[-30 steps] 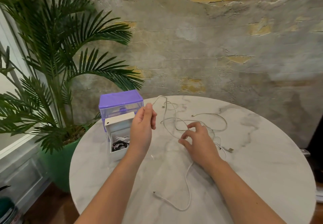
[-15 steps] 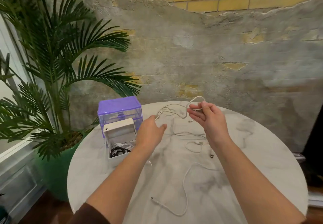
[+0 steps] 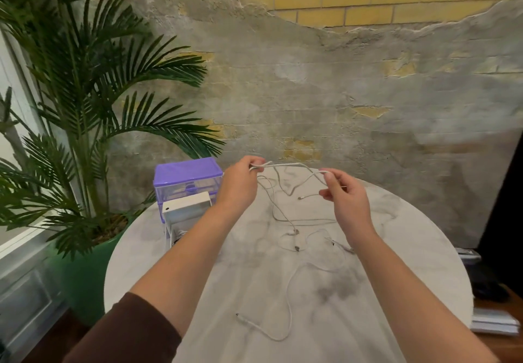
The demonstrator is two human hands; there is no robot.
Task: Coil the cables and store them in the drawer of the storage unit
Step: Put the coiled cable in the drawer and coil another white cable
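A white cable [image 3: 294,166] stretches in the air between both hands above the round marble table [image 3: 410,263]. My left hand [image 3: 240,184] pinches a loop of it at the left end. My right hand [image 3: 346,195] pinches the same cable at the right, thumb and forefinger together. Loose lengths hang down to a tangle of white cables [image 3: 297,238] on the table. Another white cable [image 3: 283,317] trails toward the near edge. The purple storage unit [image 3: 188,177] stands at the table's left, its white drawer [image 3: 186,208] pulled out, partly hidden by my left forearm.
A tall palm [image 3: 85,93] in a green pot [image 3: 85,272] stands left of the table, fronds reaching toward the storage unit. A rough plaster and brick wall is behind. Dark objects and stacked papers [image 3: 492,323] lie on a low surface at the right.
Both hands rose off the table with the cable. My left hand moved up to pinch a loop, and my right hand drew away to the right, stretching the cable between them.
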